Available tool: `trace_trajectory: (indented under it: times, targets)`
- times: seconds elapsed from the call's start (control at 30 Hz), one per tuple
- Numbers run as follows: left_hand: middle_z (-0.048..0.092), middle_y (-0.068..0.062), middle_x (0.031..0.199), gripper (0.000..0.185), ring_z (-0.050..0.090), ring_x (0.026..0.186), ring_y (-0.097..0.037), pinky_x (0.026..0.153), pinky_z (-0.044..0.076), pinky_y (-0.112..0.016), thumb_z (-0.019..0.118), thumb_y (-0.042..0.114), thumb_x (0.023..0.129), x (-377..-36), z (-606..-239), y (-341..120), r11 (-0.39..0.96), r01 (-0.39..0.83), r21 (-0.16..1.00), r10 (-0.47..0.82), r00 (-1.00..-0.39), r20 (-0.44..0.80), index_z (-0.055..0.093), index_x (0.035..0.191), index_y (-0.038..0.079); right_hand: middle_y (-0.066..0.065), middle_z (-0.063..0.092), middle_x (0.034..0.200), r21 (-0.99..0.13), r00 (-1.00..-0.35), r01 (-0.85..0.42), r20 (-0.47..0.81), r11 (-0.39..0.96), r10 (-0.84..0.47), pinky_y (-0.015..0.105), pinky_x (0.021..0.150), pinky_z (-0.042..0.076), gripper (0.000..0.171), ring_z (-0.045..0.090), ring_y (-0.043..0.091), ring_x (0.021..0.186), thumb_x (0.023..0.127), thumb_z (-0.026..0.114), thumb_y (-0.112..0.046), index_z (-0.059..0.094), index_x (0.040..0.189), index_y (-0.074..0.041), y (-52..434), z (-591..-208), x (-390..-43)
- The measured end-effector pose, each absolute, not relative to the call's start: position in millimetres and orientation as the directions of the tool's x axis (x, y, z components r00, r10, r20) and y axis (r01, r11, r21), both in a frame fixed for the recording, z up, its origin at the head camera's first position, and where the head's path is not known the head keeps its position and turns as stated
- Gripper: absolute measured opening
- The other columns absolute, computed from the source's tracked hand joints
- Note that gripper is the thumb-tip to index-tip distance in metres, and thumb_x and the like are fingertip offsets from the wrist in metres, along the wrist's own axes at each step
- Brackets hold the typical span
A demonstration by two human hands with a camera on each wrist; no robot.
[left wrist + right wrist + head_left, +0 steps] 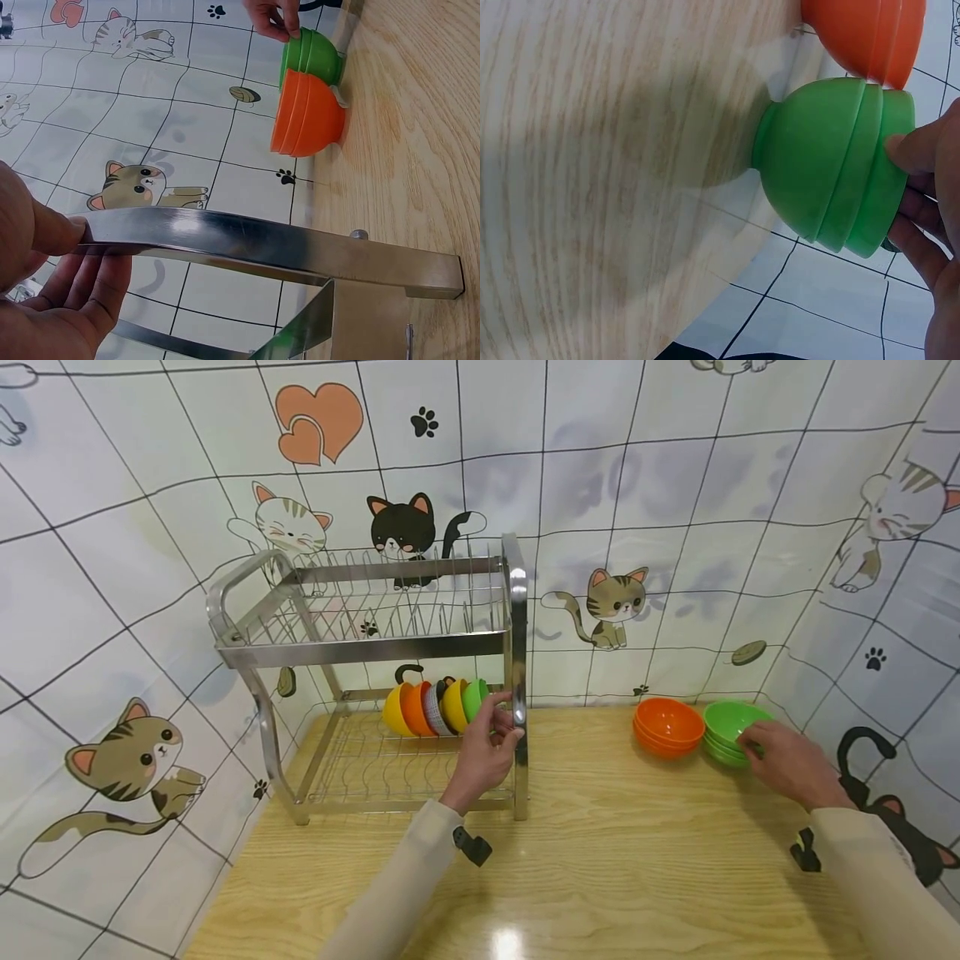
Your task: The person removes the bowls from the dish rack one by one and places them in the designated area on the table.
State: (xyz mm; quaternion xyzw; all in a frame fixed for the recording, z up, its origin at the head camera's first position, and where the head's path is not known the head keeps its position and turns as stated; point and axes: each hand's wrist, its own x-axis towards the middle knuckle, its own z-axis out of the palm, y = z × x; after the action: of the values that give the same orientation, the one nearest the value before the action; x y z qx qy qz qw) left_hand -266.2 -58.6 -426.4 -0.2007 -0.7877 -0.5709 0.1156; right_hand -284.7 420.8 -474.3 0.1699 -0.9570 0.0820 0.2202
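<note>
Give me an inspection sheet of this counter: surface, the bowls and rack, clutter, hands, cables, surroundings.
Surface: wooden countertop, glare spot near front edge.
Job's things: green bowl stack beside orange bowl stack; steel dish rack, top tier bare, five bowls on edge in the lower tier.
Clutter: nothing seen.
Hands: left hand at the rack's front post; right hand pinches the top green bowl's rim.
Cables: nothing seen.
Surroundings: tiled wall with cat stickers.

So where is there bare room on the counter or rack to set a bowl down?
Free: the wooden counter between the dish rack and the orange stack; the rack's lower shelf in front of the standing bowls; its whole upper tier. Crowded: the right corner by the green stack.
</note>
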Motion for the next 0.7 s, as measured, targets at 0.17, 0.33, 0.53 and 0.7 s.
trace_trajectory:
  times: [0.17, 0.33, 0.53, 0.7]
  targets:
    - [0.060, -0.011, 0.107, 0.050, 0.056, 0.088, -0.016, 0.074, 0.049, -0.018, 0.064, 0.003, 0.099, -265.8, -425.7, -58.0, 0.268, 0.441, 0.857, 0.182, -0.896, 0.404, 0.048, 0.143, 0.020, 0.007, 0.068, 0.083, -0.071, -0.832, -0.370, 0.469, 0.926, -0.297, 0.051, 0.064, 0.053, 0.011, 0.062, 0.024, 0.073, 0.078, 0.078, 0.001, 0.074, 0.087, -0.005, 423.0, -477.3, -283.9]
    - [0.060, -0.011, 0.106, 0.050, 0.055, 0.088, -0.016, 0.072, 0.048, -0.018, 0.064, 0.003, 0.099, -265.8, -426.5, -58.6, 0.270, 0.454, 0.849, 0.179, -0.890, 0.419, 0.048, 0.143, 0.019, 0.009, 0.069, 0.083, -0.071, -0.828, -0.374, 0.474, 0.925, -0.299, 0.053, 0.065, 0.053, 0.011, 0.062, 0.025, 0.073, 0.078, 0.079, 0.001, 0.075, 0.087, -0.004, 422.3, -479.2, -283.5]
    - [0.061, -0.011, 0.106, 0.049, 0.055, 0.088, -0.016, 0.071, 0.048, -0.019, 0.064, 0.003, 0.099, -266.0, -428.3, -58.7, 0.275, 0.457, 0.846, 0.180, -0.889, 0.422, 0.048, 0.144, 0.018, 0.010, 0.070, 0.084, -0.087, -0.841, -0.371, 0.453, 0.924, -0.295, 0.053, 0.068, 0.053, 0.011, 0.063, 0.026, 0.075, 0.078, 0.078, 0.001, 0.074, 0.088, -0.004, 422.1, -478.0, -283.3]
    - [0.063, -0.012, 0.105, 0.048, 0.056, 0.088, -0.018, 0.072, 0.048, -0.020, 0.064, 0.003, 0.099, -264.4, -428.1, -58.4, 0.282, 0.455, 0.845, 0.177, -0.890, 0.420, 0.049, 0.143, 0.018, 0.018, 0.072, 0.092, -0.124, -0.865, -0.365, 0.411, 0.923, -0.287, 0.060, 0.078, 0.053, 0.015, 0.066, 0.038, 0.086, 0.079, 0.076, 0.000, 0.076, 0.094, 0.000, 421.9, -476.3, -282.1]
